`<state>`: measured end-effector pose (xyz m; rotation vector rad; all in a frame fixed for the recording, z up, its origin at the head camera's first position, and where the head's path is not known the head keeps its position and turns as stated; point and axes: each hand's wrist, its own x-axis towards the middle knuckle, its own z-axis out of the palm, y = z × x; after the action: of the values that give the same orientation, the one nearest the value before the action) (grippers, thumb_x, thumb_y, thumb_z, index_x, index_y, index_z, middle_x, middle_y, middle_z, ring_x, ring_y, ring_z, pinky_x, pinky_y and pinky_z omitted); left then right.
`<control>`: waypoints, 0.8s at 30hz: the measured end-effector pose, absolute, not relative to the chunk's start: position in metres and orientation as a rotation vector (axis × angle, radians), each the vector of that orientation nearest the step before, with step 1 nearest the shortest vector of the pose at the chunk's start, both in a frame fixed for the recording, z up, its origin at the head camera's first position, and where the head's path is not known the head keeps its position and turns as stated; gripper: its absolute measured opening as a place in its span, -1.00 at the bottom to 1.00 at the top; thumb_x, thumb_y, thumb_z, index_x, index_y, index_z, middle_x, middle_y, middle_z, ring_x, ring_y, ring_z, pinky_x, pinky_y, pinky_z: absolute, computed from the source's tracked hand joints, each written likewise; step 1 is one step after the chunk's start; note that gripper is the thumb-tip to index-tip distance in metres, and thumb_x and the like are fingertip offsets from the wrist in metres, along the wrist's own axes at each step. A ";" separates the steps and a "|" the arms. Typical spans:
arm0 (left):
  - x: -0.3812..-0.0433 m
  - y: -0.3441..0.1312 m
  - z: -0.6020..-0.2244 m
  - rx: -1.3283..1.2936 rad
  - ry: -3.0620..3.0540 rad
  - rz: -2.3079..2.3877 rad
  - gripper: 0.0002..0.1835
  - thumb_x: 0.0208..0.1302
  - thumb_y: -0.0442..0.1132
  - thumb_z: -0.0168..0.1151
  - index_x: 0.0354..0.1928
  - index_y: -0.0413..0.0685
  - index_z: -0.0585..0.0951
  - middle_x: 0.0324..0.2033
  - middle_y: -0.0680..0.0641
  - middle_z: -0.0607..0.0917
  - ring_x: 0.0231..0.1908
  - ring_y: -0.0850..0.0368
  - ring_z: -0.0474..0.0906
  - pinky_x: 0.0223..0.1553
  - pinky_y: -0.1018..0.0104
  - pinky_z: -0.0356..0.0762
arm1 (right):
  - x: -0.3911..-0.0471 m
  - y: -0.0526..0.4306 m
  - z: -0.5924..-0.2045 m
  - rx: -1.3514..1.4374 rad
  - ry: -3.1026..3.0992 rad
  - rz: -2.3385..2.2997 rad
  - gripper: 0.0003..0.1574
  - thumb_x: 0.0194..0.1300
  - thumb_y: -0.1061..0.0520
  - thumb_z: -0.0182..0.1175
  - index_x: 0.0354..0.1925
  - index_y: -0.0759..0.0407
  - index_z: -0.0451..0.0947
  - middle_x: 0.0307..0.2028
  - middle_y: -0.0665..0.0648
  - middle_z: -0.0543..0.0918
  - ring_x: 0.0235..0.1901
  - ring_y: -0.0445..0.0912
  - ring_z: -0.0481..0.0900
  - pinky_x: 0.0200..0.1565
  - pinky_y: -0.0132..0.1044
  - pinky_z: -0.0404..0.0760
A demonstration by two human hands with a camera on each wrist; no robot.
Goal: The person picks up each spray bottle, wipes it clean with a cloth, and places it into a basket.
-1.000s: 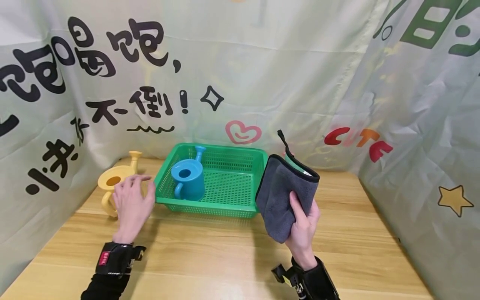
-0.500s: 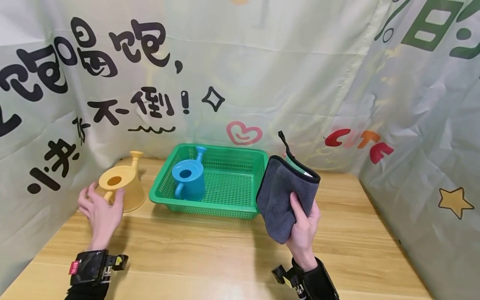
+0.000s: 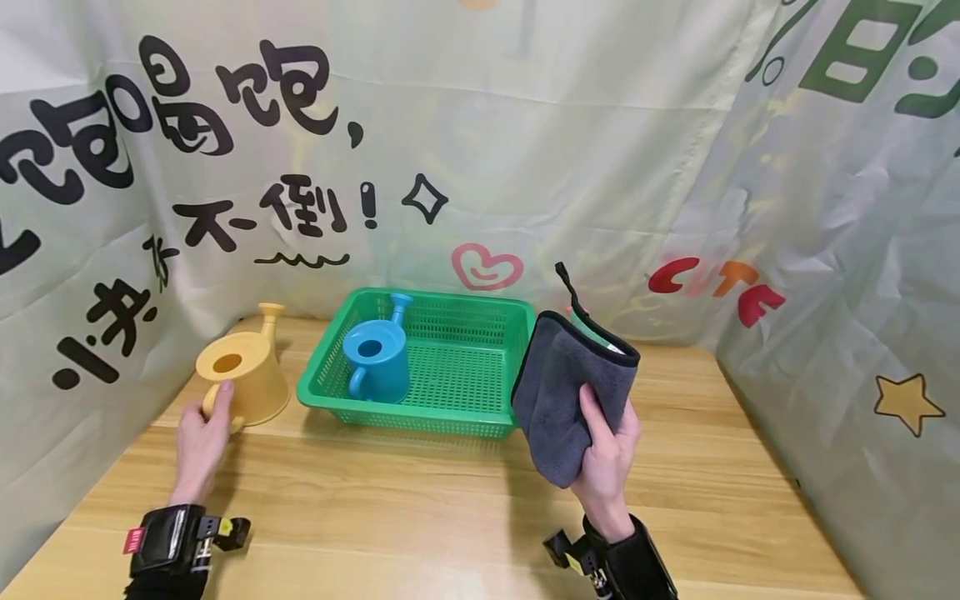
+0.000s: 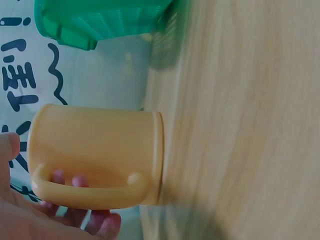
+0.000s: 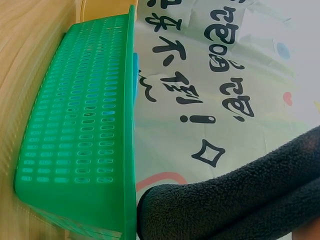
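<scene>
The left hand [image 3: 201,446] has its fingers [image 4: 102,222] curled around the handle [image 4: 90,196] of the yellow watering can [image 3: 258,383], the thumb lying at the handle's upper part in the head view; the left wrist view shows fingertips through and below the handle's loop. That can stands upright on the wooden bench [image 3: 390,508], just left of the green basket [image 3: 420,417] and apart from it, its spout [image 3: 270,323] towards the back and its handle towards the person. The right hand [image 3: 611,458] grasps a dark grey cloth [image 3: 555,400] with black edging, thumb on the near face, holding it up at the basket's right end (whether the cloth touches the rim, I cannot tell). A black loop [image 3: 568,283] sticks up from the cloth's top edge, where some green and a bit of white also show. Inside the basket, at its left end, a blue watering can [image 3: 388,375] stands upright, handle to the front and spout to the rear. Both wrists wear black straps with small devices. Behind everything hangs a pale fabric backdrop [image 3: 600,150], printed with black Chinese characters, a pink heart, the word CUTE and a yellow star.
</scene>
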<state>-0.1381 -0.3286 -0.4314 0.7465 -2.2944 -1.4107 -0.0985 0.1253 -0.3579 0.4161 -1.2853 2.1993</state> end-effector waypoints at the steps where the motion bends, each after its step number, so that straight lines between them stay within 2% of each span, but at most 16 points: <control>1: -0.138 -0.330 -0.433 0.741 -2.305 -1.404 -0.40 0.48 0.26 -0.11 -0.12 -0.23 0.42 -0.24 -0.10 0.47 -0.26 0.15 0.35 -0.31 0.42 0.29 | -0.099 0.125 -0.358 0.420 -1.283 2.197 -0.69 0.51 0.29 0.02 0.10 0.19 0.59 -0.05 0.03 0.69 -0.08 -0.15 0.64 -0.02 -0.33 0.65; 3: -0.139 -0.331 -0.434 0.734 -2.279 -1.451 -0.42 0.49 0.27 -0.12 -0.15 -0.18 0.46 -0.33 0.00 0.54 -0.27 0.20 0.39 -0.28 0.45 0.28 | -0.098 0.125 -0.357 0.429 -1.276 2.196 -0.69 0.50 0.29 0.02 0.10 0.19 0.60 -0.05 0.04 0.69 -0.08 -0.15 0.64 -0.02 -0.33 0.64; 6: -0.141 -0.334 -0.438 0.695 -2.158 -1.595 -0.52 0.51 0.22 -0.08 -0.24 -0.02 0.57 -0.52 0.27 0.57 -0.34 0.39 0.45 -0.23 0.56 0.30 | -0.098 0.125 -0.356 0.448 -1.262 2.197 -0.69 0.50 0.30 0.02 0.10 0.21 0.59 -0.05 0.05 0.68 -0.07 -0.13 0.64 -0.01 -0.33 0.64; 8: -0.143 -0.336 -0.440 0.658 -2.056 -1.711 -0.58 0.51 0.18 -0.03 -0.31 0.08 0.63 -0.58 0.34 0.59 -0.37 0.46 0.48 -0.20 0.64 0.30 | -0.098 0.125 -0.357 0.468 -1.251 2.199 -0.67 0.49 0.32 0.01 0.12 0.26 0.58 -0.04 0.07 0.68 -0.06 -0.12 0.63 0.00 -0.33 0.63; 13: -0.148 -0.337 -0.443 0.606 -1.917 -1.856 -0.58 0.48 0.14 0.08 -0.48 0.09 0.62 -0.62 0.25 0.57 -0.45 0.39 0.44 -0.30 0.62 0.35 | -0.098 0.125 -0.358 0.438 -1.285 2.175 -0.68 0.50 0.31 0.01 0.11 0.23 0.59 -0.04 0.04 0.68 -0.07 -0.14 0.63 0.00 -0.32 0.62; 17: -0.151 -0.333 -0.445 0.578 -1.807 -1.952 -0.56 0.50 0.10 0.07 -0.51 0.01 0.52 -0.62 0.18 0.51 -0.48 0.33 0.39 -0.38 0.56 0.40 | -0.099 0.125 -0.359 0.429 -1.292 2.174 -0.68 0.50 0.31 0.01 0.11 0.24 0.59 -0.05 0.03 0.68 -0.08 -0.15 0.63 -0.01 -0.32 0.62; 24: -0.154 -0.322 -0.443 0.590 -1.625 -1.969 -0.55 0.53 0.07 0.03 -0.52 -0.02 0.45 -0.63 0.17 0.44 -0.51 0.31 0.32 -0.44 0.58 0.32 | -0.099 0.126 -0.360 0.431 -1.284 2.180 -0.68 0.50 0.31 0.01 0.11 0.25 0.59 -0.06 0.02 0.68 -0.08 -0.16 0.63 -0.01 -0.33 0.63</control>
<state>-0.1541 -0.3220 -0.4432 0.5897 -1.6251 -1.9694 -0.0992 0.1259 -0.3599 0.4309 -1.2838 2.1803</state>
